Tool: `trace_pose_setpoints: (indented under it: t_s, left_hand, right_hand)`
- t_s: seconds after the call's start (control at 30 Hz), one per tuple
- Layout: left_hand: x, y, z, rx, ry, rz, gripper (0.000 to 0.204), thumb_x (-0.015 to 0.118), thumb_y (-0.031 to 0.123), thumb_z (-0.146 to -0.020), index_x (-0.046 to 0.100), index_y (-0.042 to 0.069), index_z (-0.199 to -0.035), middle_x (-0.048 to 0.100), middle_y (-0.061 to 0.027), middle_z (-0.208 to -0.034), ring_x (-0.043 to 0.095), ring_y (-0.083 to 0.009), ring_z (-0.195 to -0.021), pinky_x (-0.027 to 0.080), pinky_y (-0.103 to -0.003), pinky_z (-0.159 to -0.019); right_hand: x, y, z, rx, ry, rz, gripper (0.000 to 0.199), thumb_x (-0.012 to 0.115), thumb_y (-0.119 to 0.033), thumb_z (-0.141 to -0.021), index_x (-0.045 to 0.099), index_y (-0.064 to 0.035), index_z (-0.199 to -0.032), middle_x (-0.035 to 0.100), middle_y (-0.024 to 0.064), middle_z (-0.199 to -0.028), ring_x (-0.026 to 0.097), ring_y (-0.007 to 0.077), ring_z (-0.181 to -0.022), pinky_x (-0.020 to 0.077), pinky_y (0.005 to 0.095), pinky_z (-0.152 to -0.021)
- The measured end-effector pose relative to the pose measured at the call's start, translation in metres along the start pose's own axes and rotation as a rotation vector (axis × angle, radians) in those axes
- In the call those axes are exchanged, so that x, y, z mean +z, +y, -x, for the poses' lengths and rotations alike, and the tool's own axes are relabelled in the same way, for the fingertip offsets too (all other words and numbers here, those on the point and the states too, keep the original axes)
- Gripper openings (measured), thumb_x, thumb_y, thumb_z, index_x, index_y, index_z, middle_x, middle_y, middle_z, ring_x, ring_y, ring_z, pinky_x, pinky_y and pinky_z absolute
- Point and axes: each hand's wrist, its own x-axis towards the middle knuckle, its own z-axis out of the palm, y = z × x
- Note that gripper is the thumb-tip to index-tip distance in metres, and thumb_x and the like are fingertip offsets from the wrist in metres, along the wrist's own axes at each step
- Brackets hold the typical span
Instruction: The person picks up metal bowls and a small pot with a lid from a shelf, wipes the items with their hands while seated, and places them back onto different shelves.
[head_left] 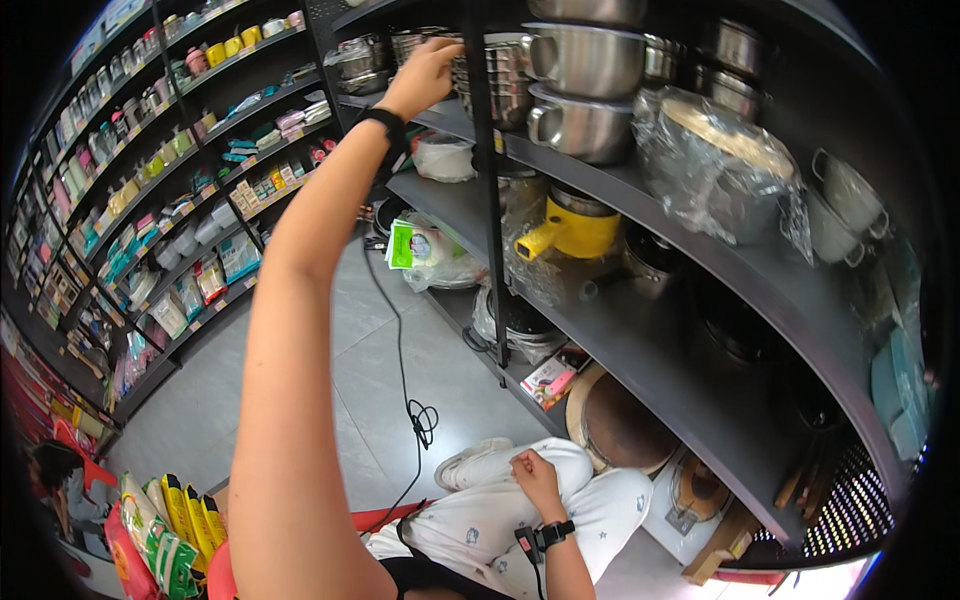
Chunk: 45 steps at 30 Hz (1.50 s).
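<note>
My left hand (425, 75) is raised to the upper shelf at the black upright post (478, 130). Its fingers stretch toward the post and the stacked steel pots (500, 85) beside it; whether they touch is unclear. No object shows in that hand. Just past the post, two large steel mugs with handles (585, 125) stand one on the other. My right hand (540, 482) rests on my knee in white patterned trousers (480, 530), fingers loosely curled, with nothing visible in them. A black band sits on each wrist.
Below are a yellow pot with a handle (578, 230), plastic-wrapped cookware (715, 165) and a round brown-and-tan pan-like item (615, 420). A black cable (400, 350) trails across the grey floor. Stocked shelves (180, 150) line the left. Bright packets (165, 530) stand lower left, near another person (65, 490).
</note>
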Motion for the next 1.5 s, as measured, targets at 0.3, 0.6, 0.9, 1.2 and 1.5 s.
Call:
trace_pose_setpoints:
  t_s: [0.3,0.6,0.9,1.2,1.5]
  left_hand:
    - [0.018,0.183,0.092,-0.098,-0.445,0.314,0.024,0.058,0.010,-0.071,0.047,0.001,-0.091,0.049,-0.0159,-0.086,0.050,-0.0332,-0.084,0.042,-0.041,-0.073]
    - [0.137,0.220,0.109,-0.696,-0.572,0.460,0.043,0.060,0.034,-0.077,0.055,-0.006,-0.091,0.060,-0.0272,-0.090,0.059,-0.0385,-0.088,0.047,-0.043,-0.076]
    - [0.172,0.264,0.128,-0.937,-1.108,0.720,0.037,0.063,0.026,-0.077,0.056,-0.011,-0.075,0.058,-0.0124,-0.059,0.057,-0.0186,-0.048,0.044,-0.030,-0.040]
    - [0.085,0.276,0.132,-1.411,-1.069,1.246,0.014,0.060,0.006,-0.077,0.049,0.003,-0.069,0.042,0.0017,-0.054,0.035,-0.0053,-0.040,0.024,-0.022,-0.035]
    - [-0.074,0.268,0.168,-1.388,-0.998,1.216,0.011,0.059,0.006,-0.073,0.048,0.004,-0.074,0.040,0.0025,-0.048,0.033,-0.0054,-0.033,0.022,-0.022,-0.031]
  right_hand:
    - [-0.003,-0.001,0.005,-0.028,0.050,0.028,0.010,0.057,-0.011,-0.083,0.058,-0.0015,-0.086,0.062,0.0060,-0.069,0.060,0.0128,-0.062,0.0470,0.0243,-0.059]
    - [-0.002,0.007,0.018,-0.014,0.097,-0.039,0.009,0.056,-0.008,-0.083,0.058,-0.0001,-0.088,0.061,0.0040,-0.073,0.058,0.0097,-0.067,0.0471,0.0243,-0.064]
    - [-0.014,0.012,0.019,-0.003,0.175,-0.025,0.012,0.057,-0.011,-0.081,0.059,-0.0012,-0.088,0.064,0.0119,-0.074,0.062,0.0224,-0.066,0.0483,0.0299,-0.063]
    - [-0.018,-0.003,0.019,0.150,0.139,-0.358,0.015,0.047,-0.008,-0.090,0.059,0.0009,-0.091,0.059,0.0049,-0.074,0.054,0.0092,-0.062,0.0459,0.0213,-0.059]
    - [-0.030,-0.047,0.020,0.076,0.191,-0.537,0.027,0.044,-0.026,-0.095,0.055,-0.0018,-0.100,0.059,0.0062,-0.082,0.056,0.0112,-0.065,0.0488,0.0237,-0.062]
